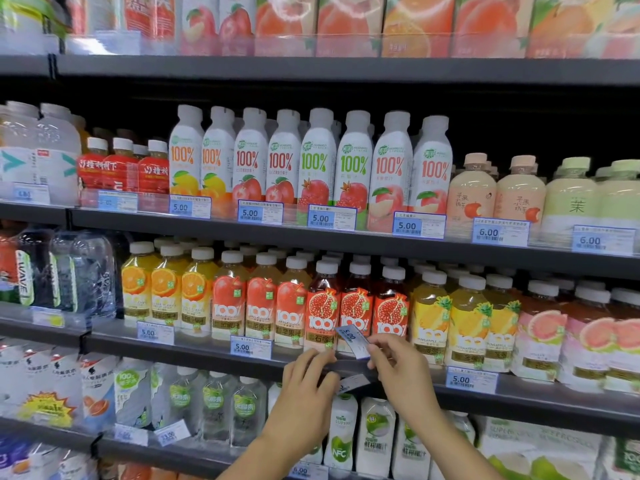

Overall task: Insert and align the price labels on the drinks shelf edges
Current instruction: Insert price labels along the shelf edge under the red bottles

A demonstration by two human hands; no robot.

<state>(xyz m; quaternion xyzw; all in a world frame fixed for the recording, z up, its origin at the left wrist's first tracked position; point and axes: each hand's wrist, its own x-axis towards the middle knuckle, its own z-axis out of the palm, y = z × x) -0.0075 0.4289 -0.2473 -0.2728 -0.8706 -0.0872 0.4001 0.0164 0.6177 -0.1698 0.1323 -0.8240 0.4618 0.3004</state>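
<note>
Hands (398,367) with label (353,341) (before pomegranate bottles (323,306))

Rows of white juice bottles (311,161) stand one shelf above pomegranate juice bottles (356,306), with fruit cartons (415,22) topmost.

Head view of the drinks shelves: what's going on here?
A person is fitting price labels. The right hand pinches a loose 5.00 label, tilted, in front of the pomegranate juice bottles. The left hand grips the shelf edge below them. The label is not yet in the edge.
</note>
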